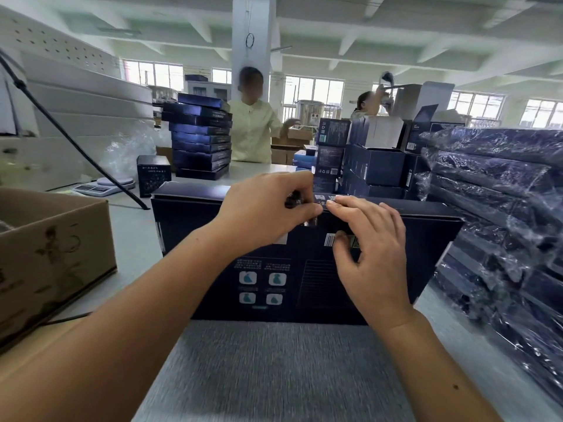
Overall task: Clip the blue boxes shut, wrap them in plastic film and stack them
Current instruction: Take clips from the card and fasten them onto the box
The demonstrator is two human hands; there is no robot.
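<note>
A large dark blue box (189, 226) lies flat in front of me on the grey table, its printed back panel facing up. My left hand (262, 211) is at the box's far top edge, with fingers curled and pinching a small dark clip (293, 200) there. My right hand (373, 239) rests on the box beside it, fingertips pressing the same edge and the thumb near the barcode label (329, 240). A stack of blue boxes wrapped in plastic film (499, 214) stands at the right.
An open cardboard carton (51, 257) sits at the left. A scale (103, 185) and a small dark box (154, 175) lie further back. More stacks of blue boxes (201, 138) fill the far table, where two people work. A black cable runs diagonally on the left.
</note>
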